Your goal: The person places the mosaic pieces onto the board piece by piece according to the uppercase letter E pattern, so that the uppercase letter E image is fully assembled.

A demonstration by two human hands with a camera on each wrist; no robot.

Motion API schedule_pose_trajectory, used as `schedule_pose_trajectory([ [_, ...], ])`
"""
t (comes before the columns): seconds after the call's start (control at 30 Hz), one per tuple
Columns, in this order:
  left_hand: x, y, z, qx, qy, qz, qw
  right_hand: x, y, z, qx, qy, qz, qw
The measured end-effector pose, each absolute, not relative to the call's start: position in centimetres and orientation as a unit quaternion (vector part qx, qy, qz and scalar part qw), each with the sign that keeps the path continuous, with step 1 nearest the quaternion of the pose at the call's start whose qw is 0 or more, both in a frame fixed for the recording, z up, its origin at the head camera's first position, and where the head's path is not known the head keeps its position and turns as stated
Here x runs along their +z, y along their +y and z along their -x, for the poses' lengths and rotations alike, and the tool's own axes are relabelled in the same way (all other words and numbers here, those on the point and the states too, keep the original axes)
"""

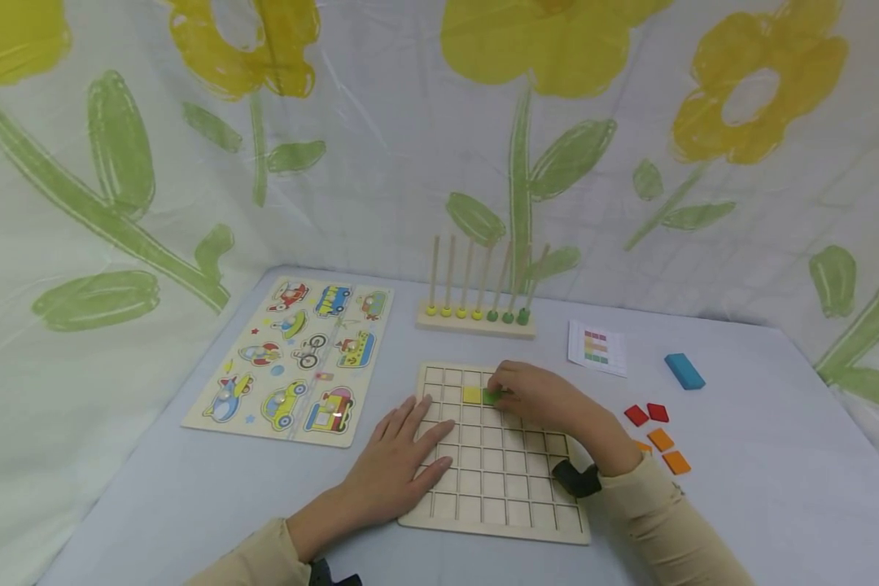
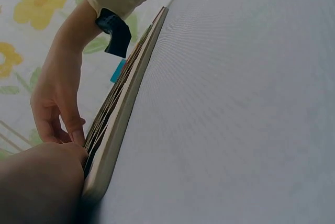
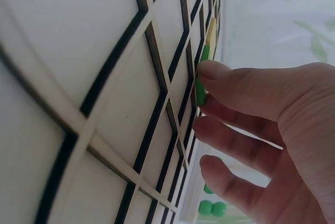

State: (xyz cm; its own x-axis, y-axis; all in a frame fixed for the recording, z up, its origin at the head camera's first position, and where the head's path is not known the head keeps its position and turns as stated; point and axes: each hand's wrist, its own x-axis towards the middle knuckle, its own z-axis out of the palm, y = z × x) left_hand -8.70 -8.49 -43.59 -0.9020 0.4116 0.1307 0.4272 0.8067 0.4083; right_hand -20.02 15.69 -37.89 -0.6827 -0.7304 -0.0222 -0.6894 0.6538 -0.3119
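A wooden grid board (image 1: 492, 487) lies flat on the table in front of me in the head view. My left hand (image 1: 395, 464) rests on its left edge with the fingers spread. Near the far side of the board, my right hand (image 1: 538, 395) pinches a green square tile (image 1: 489, 397) between thumb and fingers. A yellow square tile (image 1: 472, 395) sits in the cell just left of it. The right wrist view shows the thumb on the green tile (image 3: 201, 90), against the grid; the far side of the tile is hidden by fingers.
Right of the board are red tiles (image 1: 657, 412), orange tiles (image 1: 677, 462) and a blue block (image 1: 684, 372). A printed colour card (image 1: 596, 347) lies behind them. A peg rack (image 1: 476, 327) with yellow and green beads stands at the back; a vehicle puzzle (image 1: 308, 325) is on the left.
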Motion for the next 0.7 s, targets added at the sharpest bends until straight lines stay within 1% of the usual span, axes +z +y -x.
schedule_pose_trajectory([
  [0.2,-43.7,-8.4,8.7,-0.218,-0.951,0.22,0.018,-37.9,15.9,19.9,-0.142,0.909,0.386,0.076],
  [0.37,-43.7,-8.4,8.7,-0.216,-0.952,0.215,0.024,-37.1,17.0,19.8,-0.145,0.922,0.348,0.086],
  [0.5,-43.9,-8.3,8.8,-0.22,-0.951,0.214,0.033,-35.7,19.7,19.6,-0.149,0.932,0.321,0.083],
  [0.57,-44.0,-8.3,8.9,-0.222,-0.951,0.214,0.031,-35.1,21.5,19.5,-0.143,0.933,0.323,0.075],
  [0.7,-43.7,-8.6,9.3,-0.245,-0.947,0.206,0.004,-34.6,25.3,19.3,-0.14,0.943,0.292,0.075],
])
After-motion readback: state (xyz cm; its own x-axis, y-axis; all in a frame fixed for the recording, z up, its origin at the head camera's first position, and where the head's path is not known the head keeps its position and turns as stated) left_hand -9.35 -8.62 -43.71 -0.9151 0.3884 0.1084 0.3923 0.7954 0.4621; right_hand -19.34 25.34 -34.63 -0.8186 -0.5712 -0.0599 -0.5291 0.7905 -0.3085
